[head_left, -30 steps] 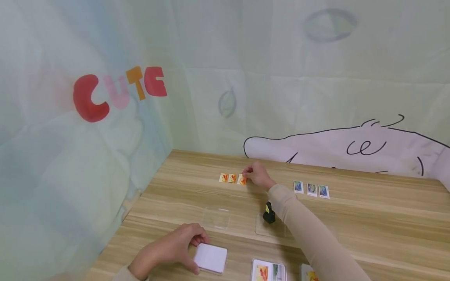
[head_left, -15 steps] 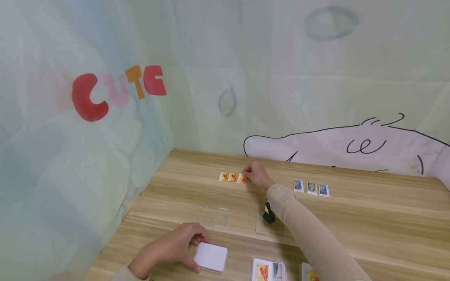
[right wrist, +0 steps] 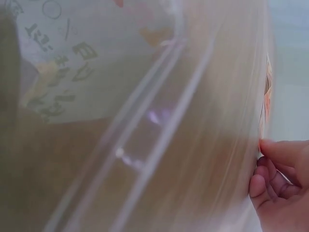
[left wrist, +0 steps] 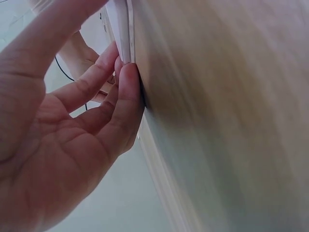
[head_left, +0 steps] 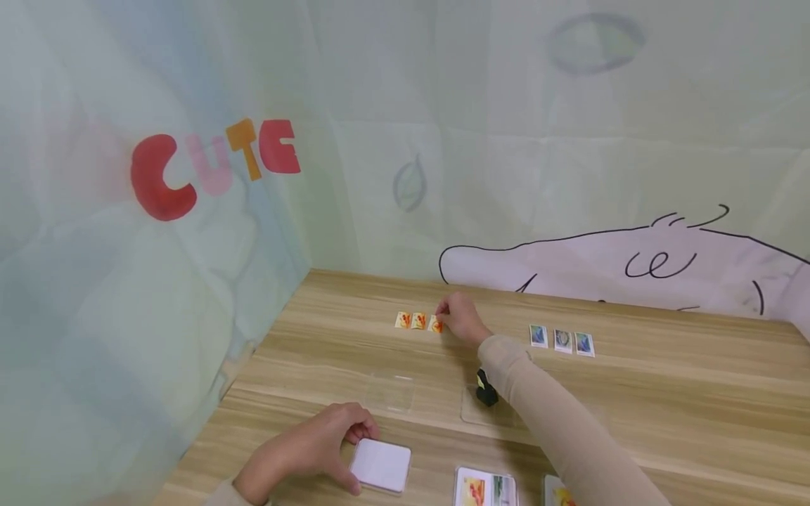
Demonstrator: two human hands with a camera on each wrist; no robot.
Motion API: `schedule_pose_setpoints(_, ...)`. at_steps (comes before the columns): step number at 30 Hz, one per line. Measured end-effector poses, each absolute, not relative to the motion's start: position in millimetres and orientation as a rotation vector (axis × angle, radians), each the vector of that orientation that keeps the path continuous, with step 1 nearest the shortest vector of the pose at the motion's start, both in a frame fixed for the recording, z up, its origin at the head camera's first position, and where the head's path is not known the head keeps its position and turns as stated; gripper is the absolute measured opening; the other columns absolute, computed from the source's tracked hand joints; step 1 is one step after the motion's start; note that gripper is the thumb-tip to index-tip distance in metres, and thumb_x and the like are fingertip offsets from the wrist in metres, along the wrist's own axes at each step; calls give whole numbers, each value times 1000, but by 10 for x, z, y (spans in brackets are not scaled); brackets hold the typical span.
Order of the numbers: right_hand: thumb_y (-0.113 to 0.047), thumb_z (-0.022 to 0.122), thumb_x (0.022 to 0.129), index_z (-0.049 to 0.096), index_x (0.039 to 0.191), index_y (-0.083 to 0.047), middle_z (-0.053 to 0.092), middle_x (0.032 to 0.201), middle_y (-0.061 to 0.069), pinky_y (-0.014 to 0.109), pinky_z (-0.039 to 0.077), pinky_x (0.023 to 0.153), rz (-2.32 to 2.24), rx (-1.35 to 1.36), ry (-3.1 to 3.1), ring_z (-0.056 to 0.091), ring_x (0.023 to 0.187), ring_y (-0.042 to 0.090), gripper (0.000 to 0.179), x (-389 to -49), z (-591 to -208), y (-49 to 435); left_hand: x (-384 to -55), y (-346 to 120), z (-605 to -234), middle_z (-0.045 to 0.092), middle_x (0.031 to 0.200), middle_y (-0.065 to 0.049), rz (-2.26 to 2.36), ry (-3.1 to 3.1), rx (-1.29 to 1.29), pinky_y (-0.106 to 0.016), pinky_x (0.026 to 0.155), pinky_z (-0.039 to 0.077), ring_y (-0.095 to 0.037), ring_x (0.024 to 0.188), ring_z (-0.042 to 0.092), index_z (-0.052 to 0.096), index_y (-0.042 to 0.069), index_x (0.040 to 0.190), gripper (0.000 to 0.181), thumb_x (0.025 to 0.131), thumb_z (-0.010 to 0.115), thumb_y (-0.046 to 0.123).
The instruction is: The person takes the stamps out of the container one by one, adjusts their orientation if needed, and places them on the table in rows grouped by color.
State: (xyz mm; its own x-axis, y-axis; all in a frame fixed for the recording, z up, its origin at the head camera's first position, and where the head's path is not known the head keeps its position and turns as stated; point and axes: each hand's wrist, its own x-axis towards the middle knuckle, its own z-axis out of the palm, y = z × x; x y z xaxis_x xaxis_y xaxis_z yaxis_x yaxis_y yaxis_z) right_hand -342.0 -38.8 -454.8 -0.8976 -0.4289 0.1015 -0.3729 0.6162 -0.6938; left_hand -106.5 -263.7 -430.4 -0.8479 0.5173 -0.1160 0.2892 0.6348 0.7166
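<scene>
My right hand [head_left: 463,320] reaches to the back of the wooden table and pinches the right edge of a small orange-and-yellow picture card [head_left: 434,325], rightmost in a row of three. In the right wrist view, thumb and fingertips [right wrist: 263,144] meet at the card's edge low over the tabletop. Nearer to me, my left hand [head_left: 313,446] holds the left side of a white square stack in a clear case [head_left: 381,465], thumb at one corner and fingers at the other. Fingertips [left wrist: 128,79] lie against the case's edge in the left wrist view.
Three small blue picture cards [head_left: 562,341] lie in a row at back right. A black object [head_left: 486,390] sits on a clear plastic piece [head_left: 470,413] under my right forearm. Another clear plastic piece [head_left: 389,407] lies to its left. Cased picture cards [head_left: 484,488] are at the front edge.
</scene>
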Motion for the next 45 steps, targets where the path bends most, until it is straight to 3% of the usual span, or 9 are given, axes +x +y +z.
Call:
schedule_pose_setpoints(26, 1, 64, 94, 71, 94, 6, 67, 88, 11, 37, 51, 80, -1020, -842, 2770, 56, 82, 21, 8, -3373, -4450, -307, -1049, -2648, -4324, 57, 96, 11, 1029, 2567, 810, -24, 78, 50, -4, 87, 53, 62, 12, 104, 56, 61, 96, 25)
schedule_pose_setpoints(37, 4, 64, 93, 67, 103, 8, 60, 84, 10, 34, 48, 72, -1079, -889, 2702, 53, 78, 21, 12, -3306, -4368, -235, -1046, -2635, -4281, 56, 96, 11, 976, 2568, 749, -25, 80, 49, -4, 89, 53, 63, 16, 105, 55, 62, 96, 25)
schedule_pose_setpoints(45, 1, 64, 94, 69, 99, 7, 65, 91, 13, 40, 50, 81, -1109, -931, 2713, 58, 86, 25, 9, -3252, -4345, -127, -1057, -2635, -4272, 55, 96, 12, 907, 2589, 757, -25, 80, 48, -6, 89, 52, 63, 18, 106, 56, 62, 96, 29)
